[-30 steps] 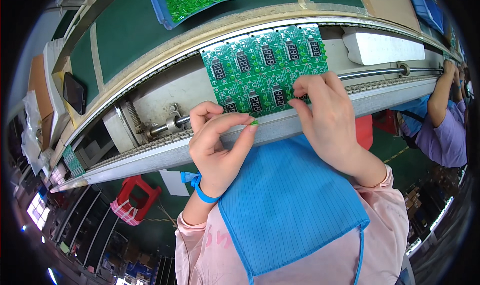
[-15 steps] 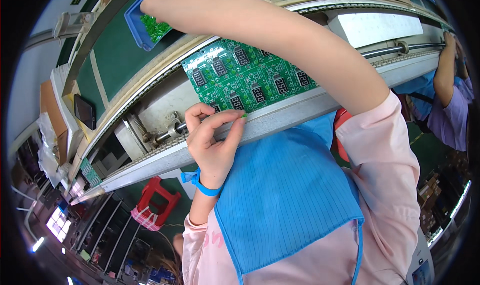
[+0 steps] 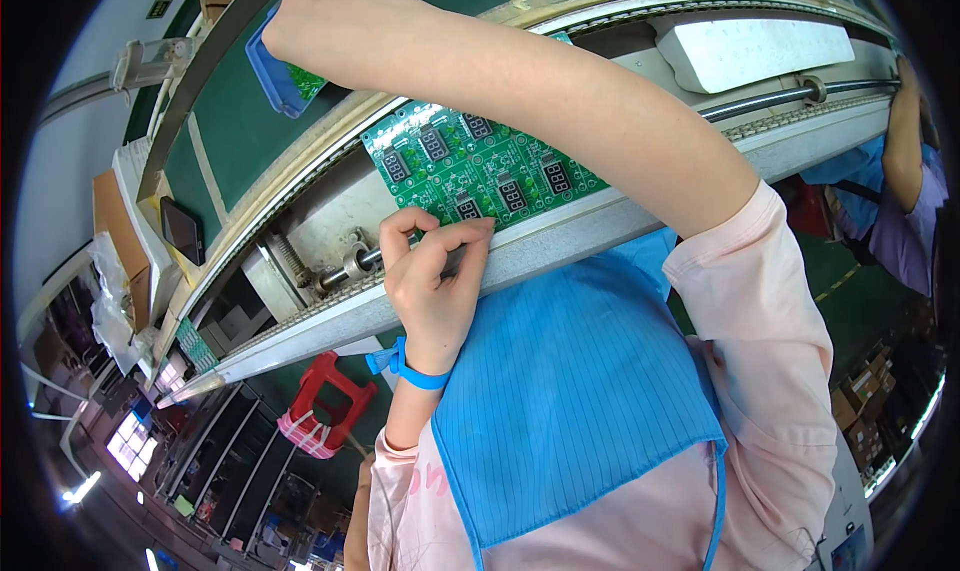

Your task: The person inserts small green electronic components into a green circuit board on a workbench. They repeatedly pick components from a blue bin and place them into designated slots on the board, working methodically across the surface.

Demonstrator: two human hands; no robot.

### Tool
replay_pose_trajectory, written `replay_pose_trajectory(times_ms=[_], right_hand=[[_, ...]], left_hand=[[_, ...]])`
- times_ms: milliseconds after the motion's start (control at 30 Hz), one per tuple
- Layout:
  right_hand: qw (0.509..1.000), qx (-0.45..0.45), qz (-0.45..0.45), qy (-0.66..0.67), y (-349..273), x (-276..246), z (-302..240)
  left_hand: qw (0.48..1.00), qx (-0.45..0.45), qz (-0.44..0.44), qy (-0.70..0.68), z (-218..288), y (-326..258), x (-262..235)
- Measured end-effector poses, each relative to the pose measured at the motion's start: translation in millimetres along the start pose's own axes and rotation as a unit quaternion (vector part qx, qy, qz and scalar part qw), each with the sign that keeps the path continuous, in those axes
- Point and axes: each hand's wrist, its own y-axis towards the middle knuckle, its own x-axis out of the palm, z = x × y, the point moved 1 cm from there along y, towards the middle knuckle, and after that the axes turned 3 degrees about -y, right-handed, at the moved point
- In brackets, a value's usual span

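Note:
My left hand (image 3: 432, 276), with a blue wrist strap (image 3: 408, 367), is at the near edge of a green circuit board panel (image 3: 480, 166). Its thumb and index finger are pinched together; whatever is between the tips is too small or hidden to make out. Black digit displays stand in rows on the panel, which sits along the conveyor's near rail (image 3: 570, 233). My right arm crosses over the panel to the far left. There my right hand (image 3: 330, 21) is over a blue bin (image 3: 268, 71) of small green parts (image 3: 305, 83); its fingers are mostly hidden.
A white slotted block (image 3: 755, 56) lies between the conveyor rails, near a metal shaft (image 3: 760, 101). At left, a dark flat device (image 3: 182, 231) rests beside the line. A red stool (image 3: 328, 406) stands below. Another person's arm (image 3: 900, 136) reaches in at far right.
My right hand has shifted slightly left and down over the bin. A small green piece seen at my left fingertips before is no longer distinguishable. The whole view has tilted a little.

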Motion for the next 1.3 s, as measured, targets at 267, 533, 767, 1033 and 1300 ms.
replay_pose_trajectory(times_ms=[267,533,767,1033,1300], right_hand=[[0.987,0.056,0.021,0.146,-8.7,-36.9,9.7],[0.928,0.157,0.061,0.333,-82.0,-96.1,16.3],[0.81,0.309,-0.098,0.489,-159.2,-108.2,-8.8],[0.77,0.389,-0.066,0.501,-203.9,-109.9,-19.3],[0.813,0.401,-0.033,0.422,-220.0,-107.9,-28.3]], left_hand=[[1.0,-0.013,-0.027,-0.005,-1.1,6.6,-1.2],[0.999,0.002,-0.035,-0.007,-0.5,9.4,-3.3],[0.996,0.028,-0.061,0.056,5.1,11.3,-5.7],[0.99,0.06,-0.086,0.098,13.6,16.3,-8.5],[0.988,0.068,-0.092,0.106,14.3,21.2,-7.7]])
